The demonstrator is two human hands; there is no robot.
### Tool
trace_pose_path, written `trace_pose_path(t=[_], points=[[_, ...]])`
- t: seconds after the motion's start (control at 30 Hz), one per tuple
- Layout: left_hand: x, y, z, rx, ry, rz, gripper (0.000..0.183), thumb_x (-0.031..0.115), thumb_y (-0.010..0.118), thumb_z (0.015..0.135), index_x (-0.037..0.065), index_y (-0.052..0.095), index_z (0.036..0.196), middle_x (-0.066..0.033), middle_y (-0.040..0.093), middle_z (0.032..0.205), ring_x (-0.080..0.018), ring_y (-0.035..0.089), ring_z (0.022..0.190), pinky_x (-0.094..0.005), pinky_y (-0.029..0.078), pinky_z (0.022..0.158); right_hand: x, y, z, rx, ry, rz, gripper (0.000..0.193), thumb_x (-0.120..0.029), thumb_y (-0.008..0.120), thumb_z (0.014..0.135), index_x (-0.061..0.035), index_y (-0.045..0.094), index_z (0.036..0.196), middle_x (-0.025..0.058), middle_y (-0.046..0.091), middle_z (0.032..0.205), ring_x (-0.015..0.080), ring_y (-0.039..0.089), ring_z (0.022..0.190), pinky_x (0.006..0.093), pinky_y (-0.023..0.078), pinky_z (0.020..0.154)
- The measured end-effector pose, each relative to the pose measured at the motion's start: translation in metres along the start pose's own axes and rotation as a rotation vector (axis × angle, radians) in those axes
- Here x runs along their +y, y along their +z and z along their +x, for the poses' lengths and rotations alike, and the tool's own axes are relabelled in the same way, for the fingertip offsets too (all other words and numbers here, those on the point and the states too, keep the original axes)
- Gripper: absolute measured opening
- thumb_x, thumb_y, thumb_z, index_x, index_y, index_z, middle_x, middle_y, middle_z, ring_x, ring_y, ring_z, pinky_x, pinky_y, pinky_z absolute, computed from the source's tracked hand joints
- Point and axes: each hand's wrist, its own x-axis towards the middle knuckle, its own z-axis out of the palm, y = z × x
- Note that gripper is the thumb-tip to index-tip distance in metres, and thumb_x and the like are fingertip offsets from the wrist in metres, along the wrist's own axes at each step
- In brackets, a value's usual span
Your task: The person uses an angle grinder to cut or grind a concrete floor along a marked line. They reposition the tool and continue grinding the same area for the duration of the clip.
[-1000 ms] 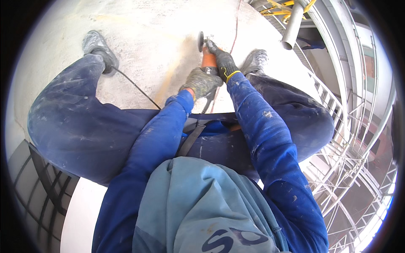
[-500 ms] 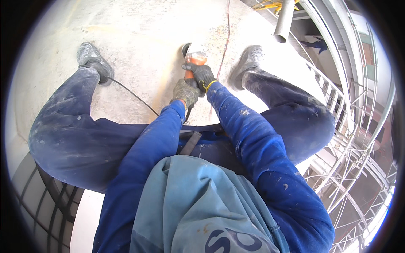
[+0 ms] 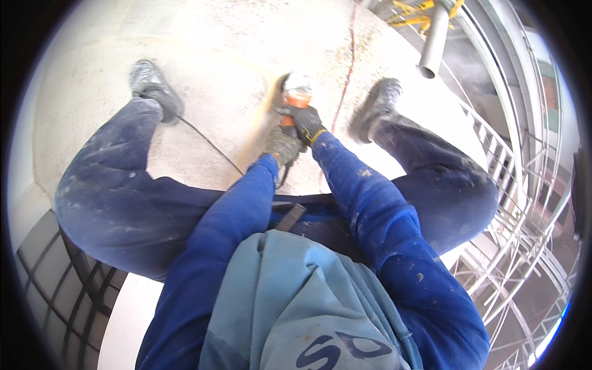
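Note:
Between my feet I hold an orange angle grinder (image 3: pixel 299 98) with a pale, dusty head. My right hand (image 3: pixel 305 121), in a dark glove with a yellow cuff edge, wraps the front of its body. Closer to me, my left hand (image 3: pixel 283 145), in a grey dusty glove, closes round the rear end. The grinder's head rests against or just over a pale concrete surface (image 3: pixel 228 80); glare hides whether its disc touches. A dark power cord (image 3: pixel 282 180) hangs below my left hand. Another stretch of black cord (image 3: pixel 209 142) runs toward my left shoe (image 3: pixel 151 86).
A thin reddish cord (image 3: pixel 351 55) lies on the concrete between the grinder and my right shoe (image 3: pixel 379 105). A grey pipe (image 3: pixel 435 46) and yellow metal parts (image 3: pixel 419 15) stand at the upper right. White railings and scaffolding (image 3: pixel 512 246) fill the right side. At lower left is a dark grid (image 3: pixel 65 290).
The whole view has shifted, so my legs, hands and the grinder appear slightly further right and lower. Both hands keep their hold on the grinder.

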Motion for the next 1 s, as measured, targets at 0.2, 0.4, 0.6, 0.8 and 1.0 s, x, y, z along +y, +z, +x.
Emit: trace_pose_path(t=[0.2,0.4,0.6,0.8,1.0], points=[[-0.002,-0.003,-0.006,-0.049,-0.177,-0.229,0.033,0.015,0.090,0.075,0.005,0.072,0.101,-0.0094,0.071,0.068,-0.0226,0.068,0.052,-0.0395,0.054,0.050,0.005,0.002,-0.003,-0.027,0.037,0.035,0.056,-0.028,0.094,0.081,0.0012,0.068,0.121,0.0151,0.075,0.100,0.0266,0.075,0.083,0.0414,0.063,0.075],[0.001,-0.014,-0.015,-0.100,-0.162,-0.259,0.023,0.014,0.088,0.079,0.004,0.071,0.090,-0.0093,0.069,0.064,-0.0225,0.065,0.050,-0.0393,0.051,0.046,0.008,0.009,-0.007,-0.064,0.002,0.072,0.055,-0.028,0.094,0.081,0.0002,0.069,0.121,0.0144,0.075,0.099,0.0256,0.075,0.083,0.0412,0.063,0.075],[-0.010,-0.012,-0.016,-0.062,-0.110,-0.264,0.017,0.020,0.082,0.088,0.006,0.073,0.089,-0.0108,0.068,0.064,-0.0238,0.065,0.048,-0.0411,0.050,0.044,0.013,0.019,0.003,-0.014,-0.010,-0.057,0.046,-0.024,0.095,0.079,-0.0014,0.072,0.113,0.0114,0.075,0.090,0.0260,0.074,0.071,0.0404,0.062,0.061],[-0.022,-0.013,0.001,-0.088,-0.060,-0.196,0.018,0.022,0.080,0.091,0.006,0.072,0.088,-0.0108,0.069,0.064,-0.0243,0.065,0.049,-0.0410,0.050,0.045,0.029,0.024,0.020,-0.066,-0.083,-0.073,0.037,-0.033,0.093,0.081,-0.0032,0.074,0.093,0.0095,0.075,0.084,0.0223,0.073,0.071,0.0405,0.060,0.067],[-0.023,-0.013,0.009,-0.119,-0.078,-0.125,0.021,0.025,0.077,0.095,0.006,0.072,0.086,-0.0109,0.069,0.065,-0.0253,0.066,0.049,-0.0418,0.050,0.045,0.022,0.023,0.017,0.010,-0.022,-0.058,0.062,-0.029,0.099,0.070,0.0027,0.074,0.117,0.0175,0.079,0.104,0.0295,0.076,0.088,0.0427,0.061,0.078]])
